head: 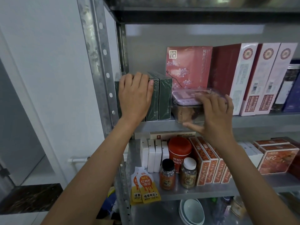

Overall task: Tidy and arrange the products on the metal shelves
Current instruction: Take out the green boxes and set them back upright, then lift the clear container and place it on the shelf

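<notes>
Using the clear plastic container [186, 114] with the pink lid [183, 96] as the reference point, since it sits about mid-way along the upper metal shelf [259, 120]. Right hand [215, 111] is on it: fingers spread and pretty much straight across the lid and front, thumb poking out below by the shelf's front edge. It's a bit motion-blurred, but it reads as an open hand laid on the container, not a clamp. Just left of the container, touching or nearly so, is a row of upright dark green boxes [165, 98]. The left hand [134, 95] is at the far end of that row, fingers curled over the top of the end box and gripping it, right by the perforated shelf post [97, 62]. Directly behind the container stands a pink floral box [188, 65], and to the container's right are tall pink-and-maroon boxes [243, 75] leaning a little, then a dark jar [290, 82] further out. One shelf below the container: a red tin [179, 148], slim white boxes [154, 156] to its left, two small bottles [167, 174] in front, orange-red boxes [207, 163] to the right, and orange juice pouches [146, 187] at the front edge. Lower still, stacked pale bowls [191, 211].
</notes>
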A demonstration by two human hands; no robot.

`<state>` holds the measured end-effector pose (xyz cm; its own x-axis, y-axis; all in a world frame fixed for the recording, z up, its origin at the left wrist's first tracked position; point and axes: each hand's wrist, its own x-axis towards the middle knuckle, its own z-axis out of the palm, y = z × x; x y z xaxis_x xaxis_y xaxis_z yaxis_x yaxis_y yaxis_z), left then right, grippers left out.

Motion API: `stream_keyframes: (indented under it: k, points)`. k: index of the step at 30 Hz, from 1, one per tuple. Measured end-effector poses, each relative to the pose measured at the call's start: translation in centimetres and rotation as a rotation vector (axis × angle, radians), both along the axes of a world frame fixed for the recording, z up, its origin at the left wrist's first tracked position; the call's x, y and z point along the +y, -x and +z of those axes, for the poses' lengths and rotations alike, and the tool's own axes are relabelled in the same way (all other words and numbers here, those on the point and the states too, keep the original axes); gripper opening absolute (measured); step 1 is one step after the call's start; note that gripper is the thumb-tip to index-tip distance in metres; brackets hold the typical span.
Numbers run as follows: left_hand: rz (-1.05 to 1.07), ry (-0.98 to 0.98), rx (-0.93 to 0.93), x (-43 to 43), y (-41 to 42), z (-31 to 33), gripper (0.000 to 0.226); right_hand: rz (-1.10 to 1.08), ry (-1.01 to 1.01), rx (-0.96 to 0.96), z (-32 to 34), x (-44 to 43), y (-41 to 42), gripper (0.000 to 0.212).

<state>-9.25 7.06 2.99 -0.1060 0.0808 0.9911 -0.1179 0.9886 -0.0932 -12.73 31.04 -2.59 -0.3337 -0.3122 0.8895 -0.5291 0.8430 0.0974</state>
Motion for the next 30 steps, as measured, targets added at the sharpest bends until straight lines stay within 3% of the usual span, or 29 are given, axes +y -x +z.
stream_keyframes:
  k: [3,8,12,14,18,20,22,30]
  points:
    - [-0.001,-0.01,-0.037,0.0,-0.1,0.1,0.037,-0.019,-0.047,0.049,-0.7,0.6,-0.1,0.091]
    - [-0.09,-0.087,-0.11,0.9,-1.3,-0.2,0.045,-0.01,0.032,0.177,-1.2,0.8,-0.2,0.053]
    - [-0.303,-0.245,-0.16,4.1,-4.1,-4.1,0.049,0.051,0.075,0.215,-2.5,1.5,-1.6,0.044]
    - [-0.496,-0.501,-0.247,6.3,-6.4,-6.7,0.048,0.079,0.082,0.228,-3.6,2.0,-2.7,0.048]
    - [-1.048,-1.336,-0.621,10.0,-10.3,-9.7,0.055,0.104,0.096,0.27,-6.8,2.6,-5.1,0.047]
    - [-1.345,-1.613,-0.78,10.2,-10.5,-10.8,0.067,0.131,0.089,0.286,-8.9,2.6,-6.3,0.038]
    - [-1.503,-1.784,-0.806,10.0,-10.6,-11.5,0.067,0.148,0.084,0.285,-11.1,2.2,-7.3,0.03]
    - [-1.112,-1.827,-0.842,10.2,-11.8,-15.5,0.045,0.061,0.077,0.218,-17.9,1.9,-10.6,0.032]
